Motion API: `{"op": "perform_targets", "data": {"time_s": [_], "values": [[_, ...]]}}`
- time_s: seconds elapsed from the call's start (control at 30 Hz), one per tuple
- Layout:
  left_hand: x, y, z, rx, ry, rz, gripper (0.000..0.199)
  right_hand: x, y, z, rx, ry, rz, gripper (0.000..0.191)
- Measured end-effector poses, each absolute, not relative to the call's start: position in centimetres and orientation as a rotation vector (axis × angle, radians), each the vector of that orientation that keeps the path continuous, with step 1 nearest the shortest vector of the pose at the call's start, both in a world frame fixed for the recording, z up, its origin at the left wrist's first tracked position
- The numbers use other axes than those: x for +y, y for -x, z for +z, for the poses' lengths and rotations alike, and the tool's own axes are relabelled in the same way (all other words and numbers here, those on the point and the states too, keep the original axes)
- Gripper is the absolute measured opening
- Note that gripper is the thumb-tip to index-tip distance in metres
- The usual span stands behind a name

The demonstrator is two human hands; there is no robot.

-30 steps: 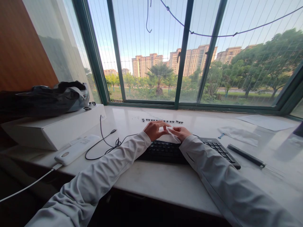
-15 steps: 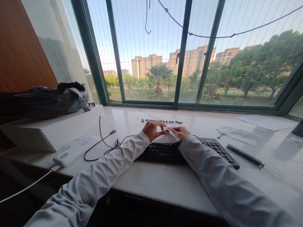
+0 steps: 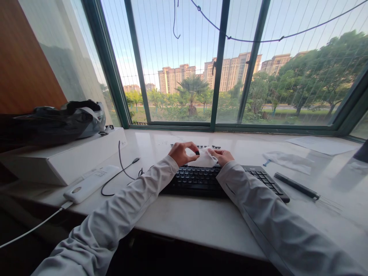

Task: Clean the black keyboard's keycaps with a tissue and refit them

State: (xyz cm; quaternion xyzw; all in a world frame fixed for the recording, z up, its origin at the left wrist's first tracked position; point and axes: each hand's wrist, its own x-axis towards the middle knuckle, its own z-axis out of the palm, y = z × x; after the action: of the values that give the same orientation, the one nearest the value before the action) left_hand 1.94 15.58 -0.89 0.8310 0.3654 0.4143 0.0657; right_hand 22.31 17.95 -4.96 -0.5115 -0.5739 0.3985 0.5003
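My left hand (image 3: 183, 154) pinches a small black keycap (image 3: 197, 153) between thumb and forefinger, above the back edge of a black keyboard (image 3: 198, 181). Beside it on the right, my right hand (image 3: 222, 156) grips a white cloth or tissue (image 3: 204, 158), which hangs between the two hands. The keycap is at the cloth's left side; whether they touch is unclear. Behind the hands, a row of small black keycaps (image 3: 216, 147) lies on the white surface, partly hidden by my left hand.
A white power strip (image 3: 89, 184) and a black cable (image 3: 107, 186) lie left, before a white box (image 3: 63, 161) bearing a dark bag. Right of the keyboard are a black tool with thin wires (image 3: 296, 185), a plastic bag (image 3: 290, 161) and paper (image 3: 320, 145). Windows stand behind.
My left hand has moved slightly left with the keycap, away from my right hand. The cloth now hangs from my right hand, and more of the keyboard shows.
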Motion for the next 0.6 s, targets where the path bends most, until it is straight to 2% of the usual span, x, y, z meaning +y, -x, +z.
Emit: {"op": "perform_targets", "data": {"time_s": [0.13,0.3,0.6], "values": [[17.0,0.9,0.7,1.161,-2.531,0.801,0.023,17.8,-22.2,-5.1,-1.486,1.341,0.835,0.045],[19.3,5.2,1.6,1.182,-2.383,0.208,0.038,17.3,-21.8,-4.9,-1.552,1.408,0.792,0.044],[20.9,7.7,0.6,1.417,-2.088,-0.061,0.043,17.8,-22.2,-5.3,-1.597,1.409,0.816,0.048]]}}
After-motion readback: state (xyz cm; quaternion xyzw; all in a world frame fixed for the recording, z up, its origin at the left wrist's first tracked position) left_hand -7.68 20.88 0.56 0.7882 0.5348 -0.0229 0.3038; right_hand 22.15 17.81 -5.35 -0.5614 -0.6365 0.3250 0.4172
